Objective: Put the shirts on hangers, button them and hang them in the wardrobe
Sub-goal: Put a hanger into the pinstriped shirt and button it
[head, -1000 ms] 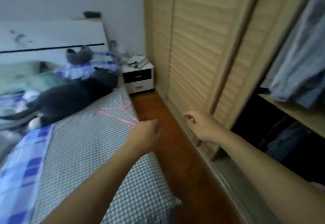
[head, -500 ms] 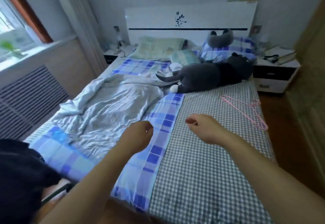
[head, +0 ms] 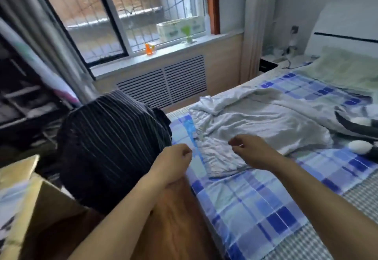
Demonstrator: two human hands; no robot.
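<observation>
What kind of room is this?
Most likely a home bedroom: a bed with a blue checked sheet and a white headboard, a pale shirt lying on it, and a nightstand beside a barred window.

— What's under the hands?
— A crumpled pale grey cotton shirt (head: 259, 124) on the blue checked bedsheet (head: 255, 202). The right hand (head: 252, 150) hovers over its hem, fingers loosely curled, empty.
— And the left hand (head: 171, 164)?
— Loosely curled, empty, just beside a dark striped shirt (head: 110, 147).

Head view, downward over bed (head: 255, 208)
</observation>
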